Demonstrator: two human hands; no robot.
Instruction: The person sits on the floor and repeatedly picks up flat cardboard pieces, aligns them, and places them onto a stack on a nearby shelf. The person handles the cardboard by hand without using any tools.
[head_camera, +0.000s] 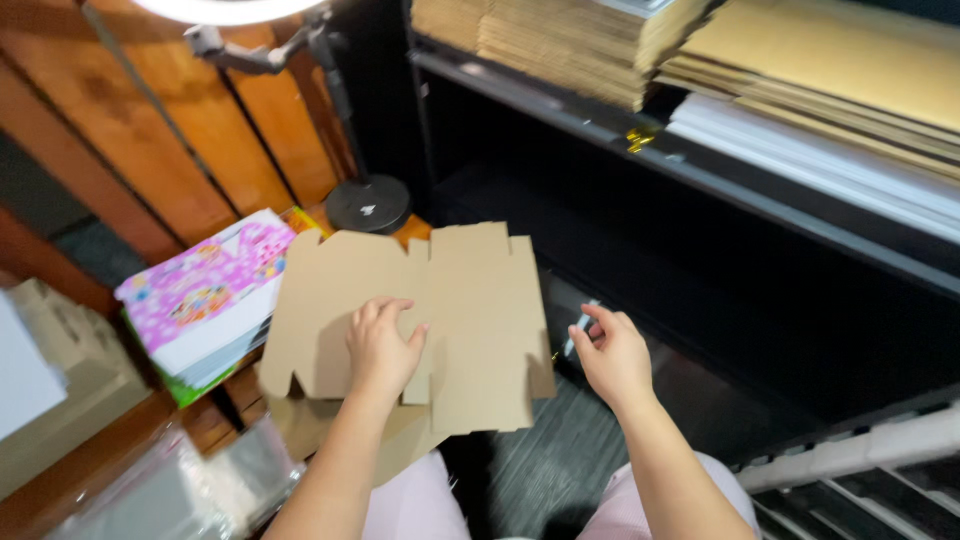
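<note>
This looks like a small packing room or stockroom. A black shelf (640, 140) carries stacks of flat cardboard sheets (570, 40) and white sheets (800, 160), a flat unfolded cardboard box (470, 300) lies over the wooden counter (200, 140), and clear plastic bags (160, 490) lie at the near corner. A lamp stand (367, 203) with a ring light (225, 8) stands on the counter beside a pile of bright pink printed packages (205, 290).

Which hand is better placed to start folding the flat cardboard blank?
Left, probably. The left hand already rests flat on the flat cardboard box blank, near its middle crease. The right hand is off the blank's right edge, fingers curled around a small object I cannot identify.
</note>
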